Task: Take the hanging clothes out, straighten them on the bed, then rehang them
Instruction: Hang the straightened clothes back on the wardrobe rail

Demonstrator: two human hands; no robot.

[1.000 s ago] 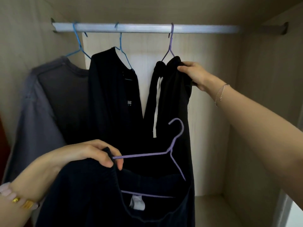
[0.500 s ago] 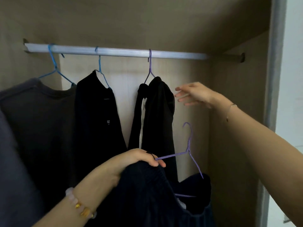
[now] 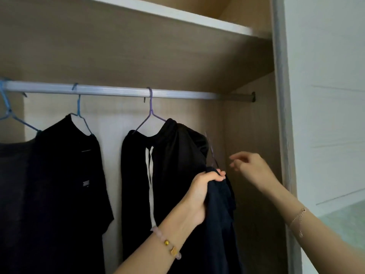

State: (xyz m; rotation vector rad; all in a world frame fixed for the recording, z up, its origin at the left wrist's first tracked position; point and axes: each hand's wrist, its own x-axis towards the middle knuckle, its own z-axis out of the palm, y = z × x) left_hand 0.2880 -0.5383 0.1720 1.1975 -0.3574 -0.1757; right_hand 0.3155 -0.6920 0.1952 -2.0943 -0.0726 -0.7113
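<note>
My left hand (image 3: 203, 189) is shut on a dark navy garment (image 3: 221, 224) that hangs from a purple hanger (image 3: 211, 153), whose thin wire rises just above my fingers. That garment is raised to the right of black trousers (image 3: 173, 175) with a white drawstring, which hang on another purple hanger (image 3: 151, 113) from the silver rail (image 3: 118, 91). My right hand (image 3: 249, 168) hovers beside the held hanger with its fingers loosely spread and nothing in it. Left of the trousers, a black shirt (image 3: 67, 175) hangs on a blue hanger (image 3: 79, 113).
A dark grey shirt (image 3: 11, 194) hangs at the far left on a blue hanger (image 3: 7, 111). The wardrobe's side panel (image 3: 254, 155) and door frame (image 3: 282, 135) stand close on the right. A shelf (image 3: 177, 16) runs above the rail, whose right end is bare.
My left hand has lifted the navy garment and its hanger up and to the right, beside the trousers. My right hand has dropped lower, next to the held hanger. The view has tilted upward.
</note>
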